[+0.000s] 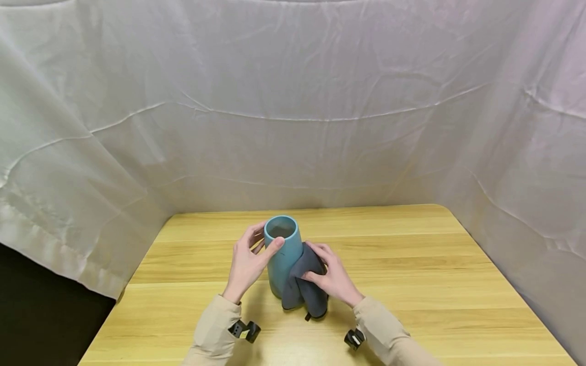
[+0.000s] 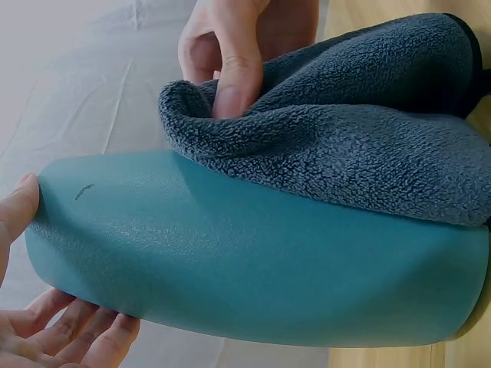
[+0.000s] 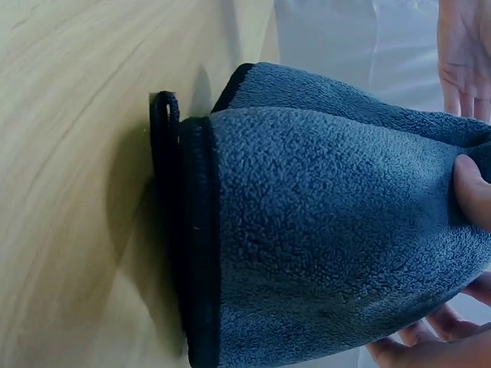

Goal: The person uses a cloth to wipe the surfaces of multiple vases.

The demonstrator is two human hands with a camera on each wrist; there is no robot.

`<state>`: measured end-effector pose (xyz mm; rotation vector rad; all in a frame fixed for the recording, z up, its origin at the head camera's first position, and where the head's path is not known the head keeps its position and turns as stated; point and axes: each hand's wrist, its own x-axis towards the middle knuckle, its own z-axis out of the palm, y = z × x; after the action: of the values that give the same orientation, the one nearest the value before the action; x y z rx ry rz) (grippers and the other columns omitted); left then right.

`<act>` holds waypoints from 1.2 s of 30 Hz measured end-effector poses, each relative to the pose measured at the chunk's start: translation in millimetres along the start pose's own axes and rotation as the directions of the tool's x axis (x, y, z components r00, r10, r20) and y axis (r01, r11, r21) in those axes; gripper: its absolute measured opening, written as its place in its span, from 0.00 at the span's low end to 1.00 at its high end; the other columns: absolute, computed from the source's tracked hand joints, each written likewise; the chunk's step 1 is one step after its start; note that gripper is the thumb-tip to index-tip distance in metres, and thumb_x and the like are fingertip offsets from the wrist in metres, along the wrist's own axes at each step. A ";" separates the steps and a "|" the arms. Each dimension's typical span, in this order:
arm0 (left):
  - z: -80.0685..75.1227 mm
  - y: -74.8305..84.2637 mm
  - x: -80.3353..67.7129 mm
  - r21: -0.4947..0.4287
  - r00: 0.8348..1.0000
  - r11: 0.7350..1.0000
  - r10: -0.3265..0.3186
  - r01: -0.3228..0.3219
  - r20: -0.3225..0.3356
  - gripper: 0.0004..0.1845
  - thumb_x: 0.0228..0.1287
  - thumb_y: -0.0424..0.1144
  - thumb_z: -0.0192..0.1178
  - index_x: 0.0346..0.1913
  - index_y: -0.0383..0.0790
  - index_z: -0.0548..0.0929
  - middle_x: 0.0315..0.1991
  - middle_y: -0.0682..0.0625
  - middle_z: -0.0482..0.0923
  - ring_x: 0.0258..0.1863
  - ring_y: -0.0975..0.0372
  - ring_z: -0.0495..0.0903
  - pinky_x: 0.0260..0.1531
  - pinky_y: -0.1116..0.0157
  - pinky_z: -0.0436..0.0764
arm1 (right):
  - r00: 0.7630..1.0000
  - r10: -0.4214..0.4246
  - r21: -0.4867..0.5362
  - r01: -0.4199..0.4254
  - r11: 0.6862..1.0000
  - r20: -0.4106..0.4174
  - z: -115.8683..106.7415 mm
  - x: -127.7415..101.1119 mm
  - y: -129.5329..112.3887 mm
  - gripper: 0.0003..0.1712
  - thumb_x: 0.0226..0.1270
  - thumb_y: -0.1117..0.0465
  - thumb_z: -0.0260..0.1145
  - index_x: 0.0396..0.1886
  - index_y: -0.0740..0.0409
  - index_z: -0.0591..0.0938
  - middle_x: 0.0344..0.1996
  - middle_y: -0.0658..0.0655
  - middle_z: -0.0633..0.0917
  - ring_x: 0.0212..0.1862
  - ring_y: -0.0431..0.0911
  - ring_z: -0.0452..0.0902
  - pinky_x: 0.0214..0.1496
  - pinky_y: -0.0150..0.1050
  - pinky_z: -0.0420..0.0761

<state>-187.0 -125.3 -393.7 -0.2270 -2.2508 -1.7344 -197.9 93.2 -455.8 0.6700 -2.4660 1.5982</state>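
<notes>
A tall teal vase (image 1: 283, 259) with a round open mouth stands upright on the wooden table. My left hand (image 1: 249, 262) grips it near the rim, thumb on the near side and fingers round the far left. A small dark mark (image 2: 84, 192) shows on its wall in the left wrist view. Against the vase's right side, my right hand (image 1: 334, 274) holds a folded dark grey fleecy cloth (image 1: 308, 282), thumb in front and fingers behind. The cloth has a black edge and a small black hanging loop (image 3: 163, 115); it drapes down towards the tabletop.
The light wooden table (image 1: 412, 264) reaches out on both sides of the vase. Pale grey fabric (image 1: 293, 127) hangs behind and at the sides. A dark area (image 1: 41, 305) lies beyond the table's left edge. Each wrist wears a small black camera (image 1: 244, 330).
</notes>
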 end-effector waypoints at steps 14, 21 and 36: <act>0.6 0.8 -0.1 -0.007 1.000 1.000 0.023 -0.023 -0.003 0.27 0.60 0.40 0.73 0.63 0.45 0.78 0.59 0.45 0.81 0.64 0.50 0.80 0.64 0.52 0.79 | 0.994 -0.092 0.067 0.095 0.993 -0.051 -13.9 25.3 -48.6 0.40 0.62 0.63 0.74 0.74 0.54 0.71 0.61 0.62 0.77 0.61 0.56 0.76 0.64 0.56 0.78; 0.9 -0.6 -0.5 0.000 0.999 0.999 0.046 -0.046 -0.008 0.28 0.60 0.40 0.73 0.63 0.43 0.78 0.59 0.44 0.81 0.63 0.48 0.80 0.63 0.52 0.80 | 0.994 -0.094 0.047 0.097 0.994 -0.056 -14.9 27.5 -52.2 0.40 0.61 0.62 0.75 0.73 0.53 0.71 0.60 0.60 0.77 0.59 0.53 0.77 0.63 0.53 0.78; -1.3 -5.6 6.3 -0.007 1.000 1.000 0.015 -0.015 0.002 0.29 0.60 0.42 0.73 0.64 0.44 0.78 0.60 0.44 0.81 0.64 0.48 0.79 0.64 0.51 0.79 | 1.000 -0.007 -0.031 0.008 1.000 0.009 -1.0 8.2 -5.6 0.42 0.57 0.64 0.75 0.73 0.56 0.72 0.61 0.60 0.78 0.65 0.58 0.76 0.68 0.60 0.75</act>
<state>-194.5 -128.4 -396.5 -0.2464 -2.2390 -1.7357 -203.0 89.9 -447.9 0.6821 -2.4857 1.5549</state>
